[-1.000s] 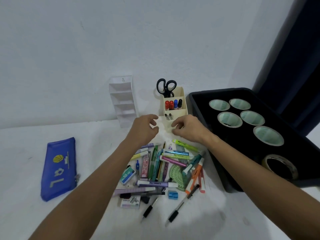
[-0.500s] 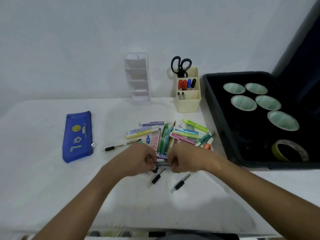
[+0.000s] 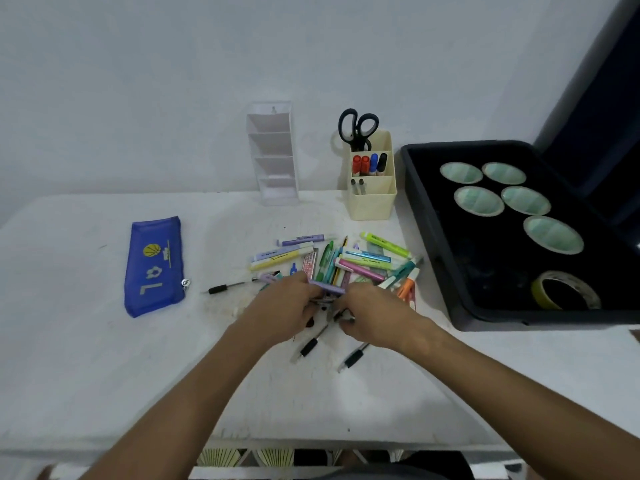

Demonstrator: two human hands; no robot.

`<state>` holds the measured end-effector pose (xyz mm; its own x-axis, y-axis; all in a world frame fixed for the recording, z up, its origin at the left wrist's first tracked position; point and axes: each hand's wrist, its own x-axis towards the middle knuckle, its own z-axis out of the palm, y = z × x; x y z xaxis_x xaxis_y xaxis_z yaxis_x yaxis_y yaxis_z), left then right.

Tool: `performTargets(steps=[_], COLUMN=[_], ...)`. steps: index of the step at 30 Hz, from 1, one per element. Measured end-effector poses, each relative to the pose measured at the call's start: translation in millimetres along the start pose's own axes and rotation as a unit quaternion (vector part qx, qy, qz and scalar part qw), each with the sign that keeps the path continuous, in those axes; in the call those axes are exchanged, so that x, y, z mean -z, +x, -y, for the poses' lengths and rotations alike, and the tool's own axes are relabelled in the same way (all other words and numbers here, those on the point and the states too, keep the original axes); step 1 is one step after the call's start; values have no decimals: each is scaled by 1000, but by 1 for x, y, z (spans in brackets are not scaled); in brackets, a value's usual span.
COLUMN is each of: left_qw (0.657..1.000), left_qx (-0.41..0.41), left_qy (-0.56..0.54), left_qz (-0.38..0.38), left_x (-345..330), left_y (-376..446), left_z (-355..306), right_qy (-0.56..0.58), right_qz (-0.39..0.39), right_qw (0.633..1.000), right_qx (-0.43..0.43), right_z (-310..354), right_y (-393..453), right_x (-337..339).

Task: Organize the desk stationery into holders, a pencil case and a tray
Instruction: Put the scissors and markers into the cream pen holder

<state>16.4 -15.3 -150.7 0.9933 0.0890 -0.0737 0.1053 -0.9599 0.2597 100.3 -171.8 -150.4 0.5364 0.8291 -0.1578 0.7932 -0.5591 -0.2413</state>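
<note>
A pile of highlighters and pens [image 3: 349,263] lies in the middle of the white desk [image 3: 104,358]. My left hand [image 3: 280,306] and my right hand [image 3: 372,315] rest on the pile's near edge, fingers curled around a dark pen [image 3: 329,308] between them; a purple highlighter [image 3: 327,287] sits just above the fingers. Two black pens [image 3: 308,348] [image 3: 353,358] lie below my hands and another [image 3: 225,288] to the left. A cream holder [image 3: 372,199] with scissors [image 3: 358,128] and markers stands at the back.
A blue pencil case [image 3: 154,268] lies flat at the left. A clear tiered holder [image 3: 273,157] stands against the wall. A black tray [image 3: 433,223] at the right holds several tape rolls [image 3: 479,200] and a yellow tape roll [image 3: 566,291].
Both hands came back from the cream holder to the near edge of the pile and closed on a pen there. The camera tilted down, showing the desk's front edge.
</note>
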Motion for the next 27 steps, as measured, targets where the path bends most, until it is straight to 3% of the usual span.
performTargets(steps=[9,13,19,23,27], left_qw=[997,995,989,979,950], left_qx=[40,28,13,-8,-52], left_qy=[13,-9,-51,-65,-159], left_qz=[-68,-91,-138,-196,-264], left_x=[9,13,31,58,98], left_y=[11,15,28,48,65], left_z=[6,5,4,-4,-32], right_qy=[-42,-29,92,165,234], right_qz=[-48,-44,-21,-105,-234], right_qw=[998,997,994,980,944], right_qx=[-26,50,54,38,10], right_z=[3,-7,-22,-35,-57], right_y=[2,5,10,14,14], right_x=[2,6,42,86,124])
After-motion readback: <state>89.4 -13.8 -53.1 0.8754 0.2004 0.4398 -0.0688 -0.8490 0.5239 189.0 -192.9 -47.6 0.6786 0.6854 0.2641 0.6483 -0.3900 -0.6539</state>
